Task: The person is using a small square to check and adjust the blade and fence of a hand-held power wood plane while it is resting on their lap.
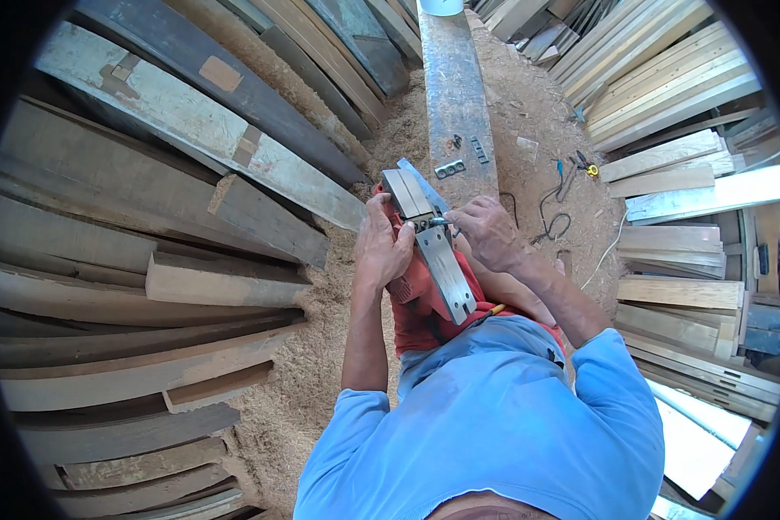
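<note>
An electric hand planer (446,276) with a red body lies upside down over my lap, its metal sole facing up. My left hand (380,245) wraps round its left side, the thumb at the gap between the two sole plates. At that same gap, my right hand (491,234) pinches a small metal tool (439,222) against the cutter drum; its exact kind is too small to tell. Beyond the planer, a narrow wooden bench (459,82) runs away from me. A metal clamp piece with round holes (450,169) and a second slotted metal piece (479,150) lie on it.
Boards (234,286) crowd the left side, and stacked planks (667,295) line the right. Sawdust and shavings (273,433) cover the floor. A dark cord (548,227) and yellow-handled pliers (591,169) lie right of the bench. A white bucket (442,7) stands at its far end.
</note>
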### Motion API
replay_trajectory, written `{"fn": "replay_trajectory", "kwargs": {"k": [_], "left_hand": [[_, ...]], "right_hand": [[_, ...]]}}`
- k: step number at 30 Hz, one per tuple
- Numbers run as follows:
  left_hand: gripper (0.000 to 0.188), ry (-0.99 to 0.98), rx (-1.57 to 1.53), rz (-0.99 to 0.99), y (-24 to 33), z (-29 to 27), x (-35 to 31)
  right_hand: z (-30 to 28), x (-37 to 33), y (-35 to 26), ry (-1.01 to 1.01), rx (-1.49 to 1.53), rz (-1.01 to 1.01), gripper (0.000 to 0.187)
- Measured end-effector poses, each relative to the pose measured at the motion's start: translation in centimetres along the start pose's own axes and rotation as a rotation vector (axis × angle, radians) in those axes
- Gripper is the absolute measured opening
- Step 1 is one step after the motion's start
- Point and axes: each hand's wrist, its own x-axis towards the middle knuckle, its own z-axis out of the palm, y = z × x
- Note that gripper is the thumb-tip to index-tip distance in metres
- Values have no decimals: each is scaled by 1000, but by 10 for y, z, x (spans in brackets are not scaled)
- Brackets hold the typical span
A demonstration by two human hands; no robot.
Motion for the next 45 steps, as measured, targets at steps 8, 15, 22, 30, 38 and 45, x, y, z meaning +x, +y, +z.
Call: {"fn": "replay_trajectory", "kwargs": {"k": [8,15,22,30,38,45], "left_hand": [[65,64,-22,94,-13,7,-1],[68,116,54,76,-2,12,-6],[67,24,81,11,4,3,-5],[65,84,-30,118,-17,15,5],[62,43,-40,77,-11,2,1],[61,24,-23,26,-9,3,4]], "right_hand": [[21,16,9,-164,266,194,15],[48,25,12,-115,451,539,22],[57,21,15,-170,771,906,25],[13,7,-7,-5,369,438,17],[1,25,-24,-31,59,-4,35],[0,37,-24,-106,81,-39,34]]}}
